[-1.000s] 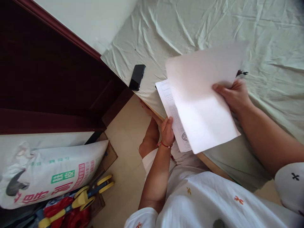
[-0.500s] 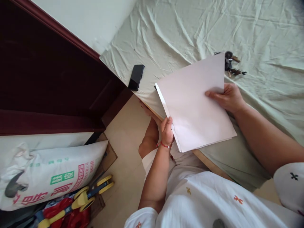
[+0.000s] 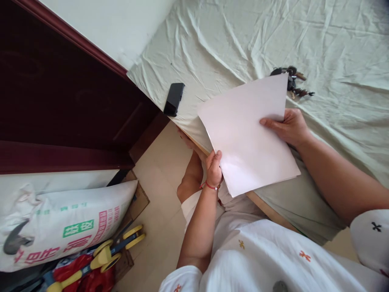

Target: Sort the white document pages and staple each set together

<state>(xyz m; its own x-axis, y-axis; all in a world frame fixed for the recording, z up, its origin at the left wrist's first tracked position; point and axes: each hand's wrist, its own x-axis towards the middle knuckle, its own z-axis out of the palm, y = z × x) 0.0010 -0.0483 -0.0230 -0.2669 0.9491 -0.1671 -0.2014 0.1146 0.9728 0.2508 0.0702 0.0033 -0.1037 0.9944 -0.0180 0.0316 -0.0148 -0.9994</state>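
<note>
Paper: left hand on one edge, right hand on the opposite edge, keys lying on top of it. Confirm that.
Wrong on the keys: the head view shows them on the pale cloth, partly hidden behind a corner of the paper, not on top. The left hand and right hand do hold opposite edges.

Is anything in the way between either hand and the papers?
Nothing visible: the left hand and right hand grip the papers directly, at opposite edges. The bunch of keys shows beyond the papers' far corner, and the phone lies apart on the cloth; neither comes between.
</note>
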